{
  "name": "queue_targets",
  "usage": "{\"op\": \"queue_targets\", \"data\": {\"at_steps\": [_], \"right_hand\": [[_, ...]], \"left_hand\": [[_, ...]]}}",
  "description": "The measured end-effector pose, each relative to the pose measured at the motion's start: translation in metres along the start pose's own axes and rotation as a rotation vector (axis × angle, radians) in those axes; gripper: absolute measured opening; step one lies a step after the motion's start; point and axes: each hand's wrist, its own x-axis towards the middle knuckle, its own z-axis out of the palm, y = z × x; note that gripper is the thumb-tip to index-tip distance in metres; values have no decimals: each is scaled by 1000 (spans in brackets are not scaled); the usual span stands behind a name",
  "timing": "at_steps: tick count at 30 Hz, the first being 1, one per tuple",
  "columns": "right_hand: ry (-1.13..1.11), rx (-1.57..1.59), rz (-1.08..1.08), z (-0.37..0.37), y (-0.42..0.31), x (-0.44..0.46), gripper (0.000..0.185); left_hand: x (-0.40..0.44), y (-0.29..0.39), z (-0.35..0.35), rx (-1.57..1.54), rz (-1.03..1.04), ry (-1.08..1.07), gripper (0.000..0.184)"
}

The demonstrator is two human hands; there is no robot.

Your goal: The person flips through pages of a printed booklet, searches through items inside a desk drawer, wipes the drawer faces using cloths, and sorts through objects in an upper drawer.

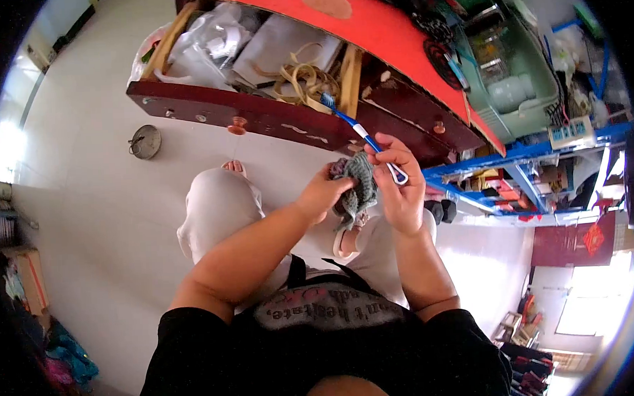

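My left hand (324, 192) grips a bunched grey-green cloth (359, 179) that looks knitted, with a purplish patch near my fingers. In my right hand (399, 185) is a blue and white toothbrush (360, 131), held near the lower end of its handle. The toothbrush tilts up and to the left, its bristles in front of the open drawer (209, 107). Both hands are close together above my knees, and the cloth lies between them. My palm and fingers hide part of the cloth.
The drawer holds clear plastic bags (210, 41), a pale flat box (284, 49) and coiled tan straps (302, 83). Above it is a red tabletop (395, 28). A green plastic basket (520, 114) with jars stands at right, beside a blue metal rack (533, 183). A round metal pan (146, 142) lies on the floor.
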Motion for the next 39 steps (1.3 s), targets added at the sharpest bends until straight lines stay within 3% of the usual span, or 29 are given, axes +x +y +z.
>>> {"op": "queue_targets", "data": {"at_steps": [4, 6, 9, 14, 16, 18, 20, 30, 39], "right_hand": [[55, 152, 122, -11, 23, -20, 13], [66, 48, 115, -12, 35, -27, 16], [92, 25, 292, -11, 38, -36, 25], [101, 93, 410, -15, 42, -43, 23], [139, 414, 612, -20, 44, -46, 21], [157, 514, 645, -23, 40, -46, 18], [238, 840, 709, -24, 39, -48, 14], [141, 811, 624, -32, 43, -55, 6], [245, 740, 645, -30, 39, -55, 8]], "left_hand": [[-4, 3, 2, 41, 9, 48, 41], [-5, 6, 1, 14, 18, 20, 40], [-4, 10, 2, 3, 3, 22, 40], [-4, 9, -1, -7, 44, -1, 42], [-2, 8, -3, 23, 21, -7, 42], [-2, 7, -3, 43, 17, 16, 41], [2, 3, -7, 44, 14, 15, 41], [1, 4, -7, 74, -13, 44, 39], [1, 2, -8, 84, -12, 9, 39]]}}
